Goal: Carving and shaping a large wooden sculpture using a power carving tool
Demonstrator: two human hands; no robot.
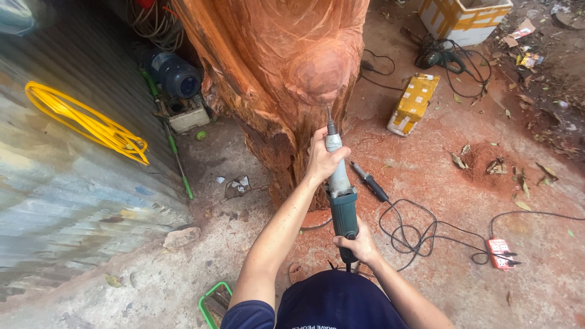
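A tall reddish carved wooden trunk (274, 67) stands in front of me, with a rounded knob shaped on its right side. I hold a green and grey electric die grinder (341, 198) pointed up at the trunk, its bit just below the knob. My left hand (322, 157) wraps around the grey neck of the grinder near the tip. My right hand (359, 244) grips the green rear end where the cord leaves.
A second hand tool (369, 181) and tangled black cables (420, 231) lie on the dusty ground right of me, with a red power strip (499, 253). A yellow box (413, 102), a white and yellow crate (466, 18), a blue motor (173, 73) and yellow hose (85, 122) on the corrugated wall surround the trunk.
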